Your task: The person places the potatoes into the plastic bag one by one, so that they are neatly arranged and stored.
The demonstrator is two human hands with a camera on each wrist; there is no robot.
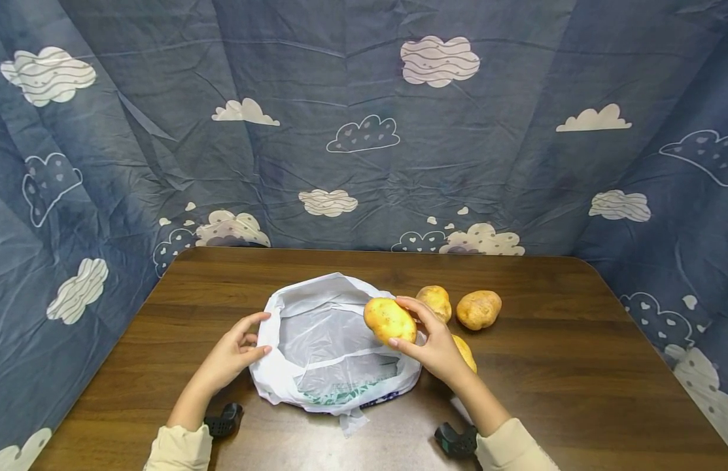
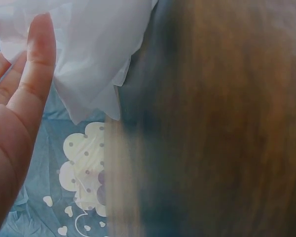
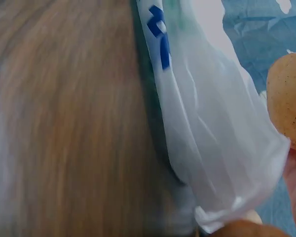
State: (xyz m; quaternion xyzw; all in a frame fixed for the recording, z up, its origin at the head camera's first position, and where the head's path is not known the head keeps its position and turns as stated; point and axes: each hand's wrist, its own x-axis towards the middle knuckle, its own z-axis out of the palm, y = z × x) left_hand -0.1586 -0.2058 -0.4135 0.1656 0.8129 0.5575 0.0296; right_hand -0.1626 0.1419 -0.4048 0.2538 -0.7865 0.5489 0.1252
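Note:
A white plastic bag [image 1: 331, 353] sits on the table with its mouth spread wide and its rim folded outward. My left hand [image 1: 231, 353] touches the bag's left rim, thumb and index finger apart. In the left wrist view, the left thumb [image 2: 39, 54] lies against the white plastic. Over the bag's right rim, my right hand [image 1: 431, 340] holds a yellow potato [image 1: 389, 320] between thumb and fingers. The right wrist view shows this potato [image 3: 288, 98] only in part.
Behind the right hand lie a potato [image 1: 435, 301], another potato [image 1: 479, 309] farther right, and a third potato [image 1: 465, 354] partly hidden by the wrist. The brown wooden table [image 1: 575, 366] ends at a cloud-patterned cloth [image 1: 364, 163].

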